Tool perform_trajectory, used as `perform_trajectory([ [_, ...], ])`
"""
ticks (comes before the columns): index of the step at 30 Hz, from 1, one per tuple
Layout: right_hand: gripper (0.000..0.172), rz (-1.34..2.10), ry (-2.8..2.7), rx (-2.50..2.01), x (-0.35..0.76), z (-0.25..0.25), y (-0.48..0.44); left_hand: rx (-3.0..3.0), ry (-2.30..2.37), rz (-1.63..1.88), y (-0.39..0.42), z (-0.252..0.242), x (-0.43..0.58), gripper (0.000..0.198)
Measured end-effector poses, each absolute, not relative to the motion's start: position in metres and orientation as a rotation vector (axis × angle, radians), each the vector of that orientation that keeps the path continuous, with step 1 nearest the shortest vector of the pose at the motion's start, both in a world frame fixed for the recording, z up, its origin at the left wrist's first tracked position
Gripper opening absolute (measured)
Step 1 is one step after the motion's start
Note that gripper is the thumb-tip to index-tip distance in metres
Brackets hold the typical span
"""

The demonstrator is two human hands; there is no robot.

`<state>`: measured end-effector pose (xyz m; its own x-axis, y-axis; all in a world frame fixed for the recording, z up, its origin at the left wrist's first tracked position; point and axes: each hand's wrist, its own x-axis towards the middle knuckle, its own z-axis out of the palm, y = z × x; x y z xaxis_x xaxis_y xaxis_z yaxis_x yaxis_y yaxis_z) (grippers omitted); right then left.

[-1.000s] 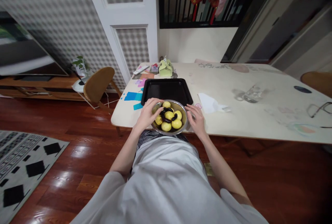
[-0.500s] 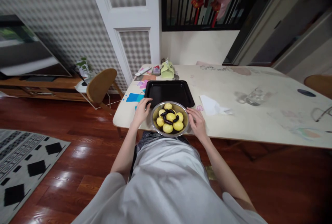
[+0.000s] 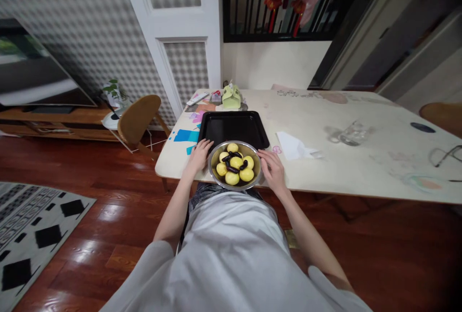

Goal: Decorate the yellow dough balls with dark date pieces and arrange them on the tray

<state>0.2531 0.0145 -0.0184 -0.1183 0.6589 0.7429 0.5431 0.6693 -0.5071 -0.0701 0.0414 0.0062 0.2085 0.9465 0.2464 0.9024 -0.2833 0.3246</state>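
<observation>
A steel bowl (image 3: 214, 176) stands at the table's near edge, right in front of my body. In it are several round yellow fruits or vegetables (image 3: 232, 178), with a few small, dark, elongated pieces (image 3: 233, 170) on top; their exact kind is unclear. My left hand (image 3: 199, 156) lies to the left of the bowl, fingers stretched toward the front left corner of a black baking tray (image 3: 233, 126). Beside the bowl's right rim is my right hand (image 3: 273, 168), its fingers extended and the fingertips close to or touching the rim. The tray lies flat just behind the bowl, which overlaps its front edge.
On the white table (image 3: 325, 177), a crumpled white tissue (image 3: 294, 147) lies right of the tray. Farther right are a tipped drinking glass (image 3: 352, 134) and eyeglasses (image 3: 447, 155). A green house-shaped box (image 3: 231, 97) sits behind the tray. A wooden chair (image 3: 139, 119) stands left.
My left hand has shifted slightly, its fingers now spread flatter by the tray's corner. The right hand and the bowl stay in place; the whole view has drifted a little.
</observation>
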Motion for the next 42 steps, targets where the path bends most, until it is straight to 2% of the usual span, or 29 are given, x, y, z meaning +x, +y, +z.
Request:
perform_trajectory([
  [4, 0.032, 0.121, -1.782, -0.955, 0.252, -0.016, 0.013, 2.404, 1.813, 0.553, 0.043, 0.006, -0.071, 0.053],
  [16, 0.033, 0.127, -1.792, -0.955, 0.254, -0.019, 0.014, 2.278, 1.611, 0.886, 0.049, 0.006, -0.074, 0.023],
  [27, 0.032, 0.119, -1.801, -0.953, 0.254, -0.017, 0.012, 2.122, 1.383, 1.129, 0.057, 0.0, -0.073, 0.023],
  [42, 0.033, 0.141, -1.806, -0.96, 0.254, -0.017, 0.013, 2.02, 1.486, 1.2, 0.054, 0.003, -0.07, 0.012],
])
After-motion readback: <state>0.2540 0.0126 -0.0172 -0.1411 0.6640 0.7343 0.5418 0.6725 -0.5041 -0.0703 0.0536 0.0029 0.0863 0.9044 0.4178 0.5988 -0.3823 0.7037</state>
